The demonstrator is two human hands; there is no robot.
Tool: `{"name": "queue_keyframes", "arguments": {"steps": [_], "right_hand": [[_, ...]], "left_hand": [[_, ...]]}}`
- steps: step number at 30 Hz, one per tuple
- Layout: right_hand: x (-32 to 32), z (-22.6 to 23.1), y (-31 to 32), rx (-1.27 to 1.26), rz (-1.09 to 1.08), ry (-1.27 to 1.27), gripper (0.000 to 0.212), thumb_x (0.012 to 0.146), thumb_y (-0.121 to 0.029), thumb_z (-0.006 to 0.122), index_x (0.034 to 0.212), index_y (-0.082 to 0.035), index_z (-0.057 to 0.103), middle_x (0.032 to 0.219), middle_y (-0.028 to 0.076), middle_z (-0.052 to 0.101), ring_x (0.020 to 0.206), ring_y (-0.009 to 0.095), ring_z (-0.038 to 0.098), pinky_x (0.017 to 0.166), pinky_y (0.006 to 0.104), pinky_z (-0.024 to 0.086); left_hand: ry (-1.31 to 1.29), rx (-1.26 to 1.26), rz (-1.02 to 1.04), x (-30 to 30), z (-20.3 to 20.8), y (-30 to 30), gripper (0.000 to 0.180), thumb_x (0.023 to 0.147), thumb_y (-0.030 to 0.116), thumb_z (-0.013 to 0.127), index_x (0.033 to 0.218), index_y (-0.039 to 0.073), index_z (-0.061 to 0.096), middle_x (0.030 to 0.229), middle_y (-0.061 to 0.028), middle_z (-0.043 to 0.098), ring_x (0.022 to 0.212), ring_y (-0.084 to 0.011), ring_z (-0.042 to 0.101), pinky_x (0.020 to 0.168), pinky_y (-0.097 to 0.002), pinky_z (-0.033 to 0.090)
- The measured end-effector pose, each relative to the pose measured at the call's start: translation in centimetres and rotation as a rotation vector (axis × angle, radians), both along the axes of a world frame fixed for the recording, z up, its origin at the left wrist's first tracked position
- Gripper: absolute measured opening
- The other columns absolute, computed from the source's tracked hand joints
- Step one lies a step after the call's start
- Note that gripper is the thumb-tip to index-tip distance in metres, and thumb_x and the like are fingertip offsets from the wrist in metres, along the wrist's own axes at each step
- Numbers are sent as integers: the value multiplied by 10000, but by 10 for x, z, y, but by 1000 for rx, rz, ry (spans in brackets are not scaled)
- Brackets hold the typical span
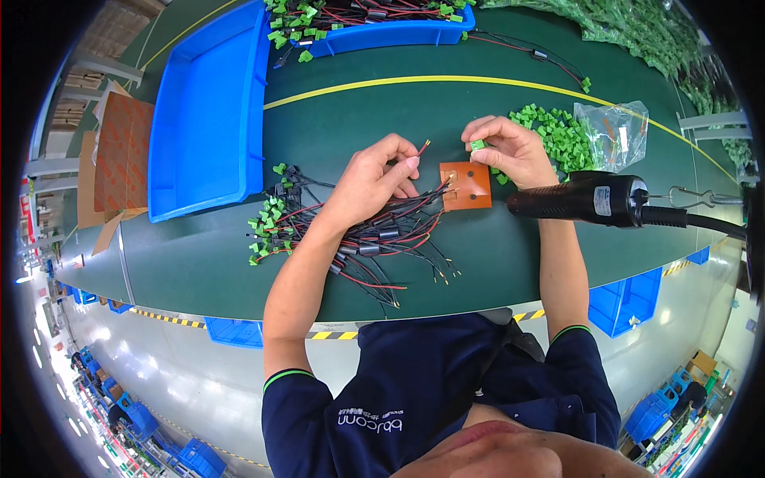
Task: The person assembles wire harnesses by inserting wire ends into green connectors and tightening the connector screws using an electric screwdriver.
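Observation:
My left hand (373, 177) pinches a red and black wire (425, 146) between thumb and fingers, its bare metal-tipped ends pointing up and away. My right hand (514, 150) holds a small green terminal connector (477, 145) between thumb and fingertips, a short way right of the wire ends and apart from them. Below and between the hands lies an orange-brown fixture block (476, 199), with wire ends resting at its left side. Under my left wrist spreads a bundle of red and black cables (368, 250), several with green connectors at their left ends.
A black electric screwdriver (578, 199) hangs over my right forearm. Behind it are a pile of green connectors (558, 131) and a clear plastic bag (625, 135). One blue tray (209, 119) stands at left; another blue tray (382, 36) at the back holds finished-looking cables. A cardboard box (123, 151) sits far left.

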State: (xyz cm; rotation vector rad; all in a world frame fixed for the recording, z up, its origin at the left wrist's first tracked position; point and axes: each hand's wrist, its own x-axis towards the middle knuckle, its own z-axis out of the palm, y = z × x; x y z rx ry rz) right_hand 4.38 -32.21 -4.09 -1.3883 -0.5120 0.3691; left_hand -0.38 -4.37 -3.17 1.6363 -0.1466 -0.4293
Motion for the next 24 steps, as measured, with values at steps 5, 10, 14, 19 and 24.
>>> {"name": "queue_keyframes", "arguments": {"steps": [5, 10, 14, 19, 24], "right_hand": [[-17, 1, 2, -95, -15, 110, 278, 983, -15, 705, 1256, 16, 665, 1167, 65, 674, 1097, 139, 662, 1015, 309, 531], [-30, 4, 6, -207, -24, 68, 303, 997, -9, 680, 1297, 19, 651, 1181, 72, 673, 1128, 146, 659, 1000, 311, 546], [-32, 3, 10, -158, -17, 46, 300, 994, -5, 679, 1293, 14, 660, 1166, 81, 687, 1129, 154, 667, 995, 309, 553], [-34, 2, 11, -200, -59, 53, 306, 983, 5, 691, 1288, 9, 665, 1139, 77, 697, 1087, 148, 683, 978, 300, 561], [-33, 3, 15, -276, -95, -64, 216, 939, -13, 739, 1153, 11, 725, 1125, 99, 732, 997, 170, 722, 895, 304, 597]], "left_hand": [[111, 3, -52, -8, 3, 0, 219, 1081, 169, 594, 1159, -33, 624, 848, -61, 671, 733, -141, 715, 636, -270, 590], [189, -85, -105, -14, 1, -2, 266, 1074, 211, 616, 1151, -35, 680, 800, -33, 655, 715, -105, 665, 681, -256, 566], [144, -191, -99, -8, -1, -3, 241, 1059, 200, 640, 1101, -30, 700, 786, -12, 650, 705, -85, 620, 662, -243, 519], [187, -160, -125, -7, 1, -5, 194, 1024, 161, 690, 1055, -29, 712, 770, 13, 606, 673, -55, 535, 578, -237, 393], [204, -145, -86, -8, -2, -6, 186, 1020, 148, 694, 1057, -33, 711, 749, 20, 582, 652, -45, 489, 559, -235, 361]]}}
